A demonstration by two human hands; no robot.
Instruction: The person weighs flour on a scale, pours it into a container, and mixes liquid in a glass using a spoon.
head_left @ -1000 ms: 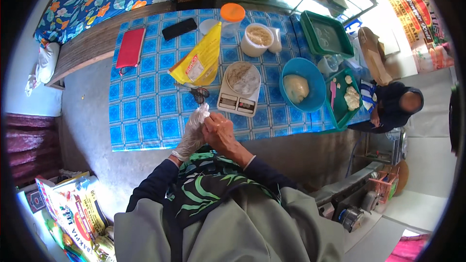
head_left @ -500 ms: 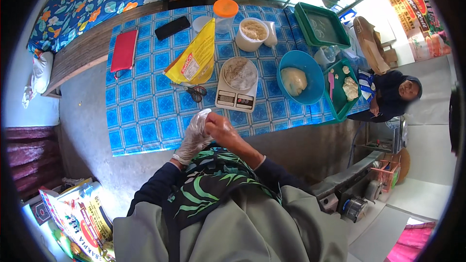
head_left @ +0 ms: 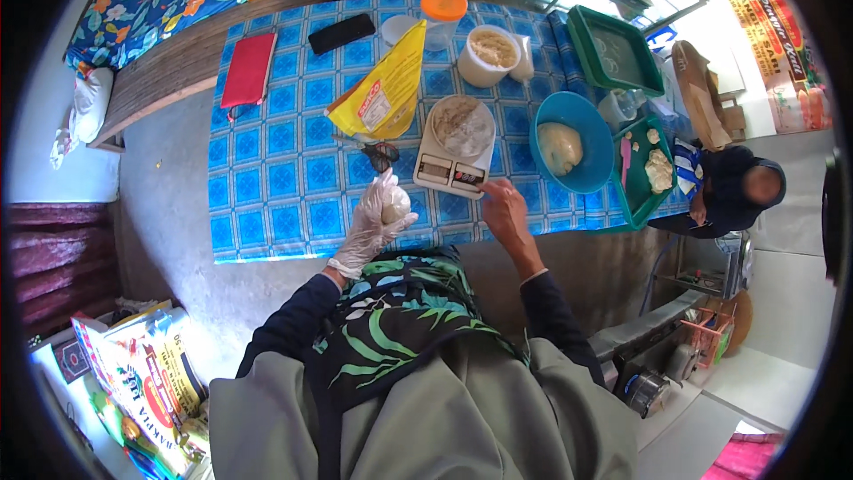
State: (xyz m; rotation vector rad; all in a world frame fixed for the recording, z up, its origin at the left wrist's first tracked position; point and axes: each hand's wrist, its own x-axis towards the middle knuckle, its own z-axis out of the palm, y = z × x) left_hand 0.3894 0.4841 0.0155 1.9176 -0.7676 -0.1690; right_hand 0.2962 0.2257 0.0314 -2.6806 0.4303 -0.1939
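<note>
My left hand (head_left: 371, 220), in a clear plastic glove, is closed around a smooth whitish ball (head_left: 395, 205) that looks like dough. It is over the table's near edge, below a pair of dark-handled scissors (head_left: 380, 156). My bare right hand (head_left: 507, 216) has its fingers curled together, one fingertip beside the near right corner of a white kitchen scale (head_left: 433, 166). Whether anything is between those fingers I cannot make out. A round dish (head_left: 462, 127) with pale crumbly stuff under a clear plastic sheet sits on the scale.
A yellow bag (head_left: 384, 89), a tub of crumbs (head_left: 490, 58) and an orange-lidded jar (head_left: 443, 5) stand behind. Rightward are a blue bowl (head_left: 596, 173) with dough and a green tray (head_left: 638, 213) with dough pieces. A person (head_left: 724, 191) sits beyond the table's right end.
My hands were together in front of the scale and have parted. The right moved right, beside the scale; the left turned, showing the ball. The view shifted slightly.
</note>
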